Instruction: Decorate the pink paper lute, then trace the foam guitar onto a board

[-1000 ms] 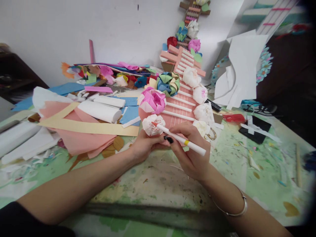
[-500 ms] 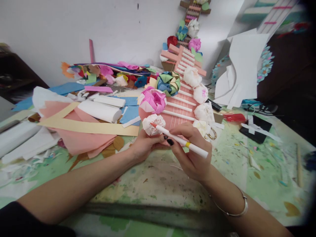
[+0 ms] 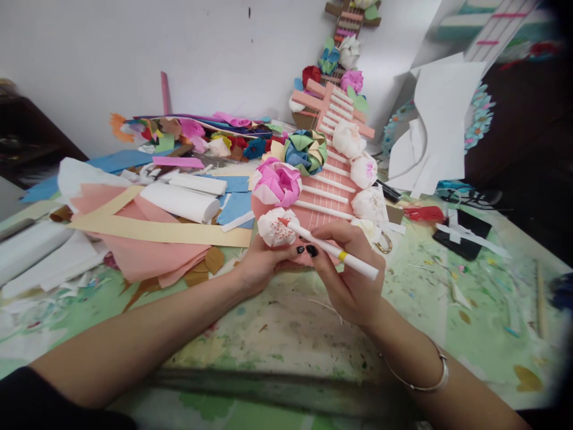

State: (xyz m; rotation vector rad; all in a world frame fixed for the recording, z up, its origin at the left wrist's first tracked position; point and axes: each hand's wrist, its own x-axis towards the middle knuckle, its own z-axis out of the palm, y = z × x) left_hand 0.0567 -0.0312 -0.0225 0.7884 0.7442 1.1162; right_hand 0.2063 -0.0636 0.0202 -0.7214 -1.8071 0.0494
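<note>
My right hand (image 3: 347,269) pinches a white felt-tip pen (image 3: 333,248) with a yellow band. The pen's red tip touches a white paper flower (image 3: 274,227) covered in small red dots. My left hand (image 3: 264,260) is closed around the lower left edge of a pink paper guitar (image 3: 308,221), just below that flower, its thumb in front and other fingers hidden. Above the dotted flower are a pink-and-white paper flower (image 3: 278,182) and a green-and-blue one (image 3: 307,152). White paper flowers (image 3: 349,138) line the guitar's right side.
Pink crepe paper (image 3: 147,257), cream strips (image 3: 179,232) and white paper rolls (image 3: 179,202) lie left. A black phone-like slab (image 3: 465,236) with white strips lies right. Behind stands another flowered guitar (image 3: 331,63). The guitar's lower end is over a stained board (image 3: 286,340).
The pen tip has shifted slightly right and up across the white flower, with my right hand moving a little. My left hand and the guitar stay in place.
</note>
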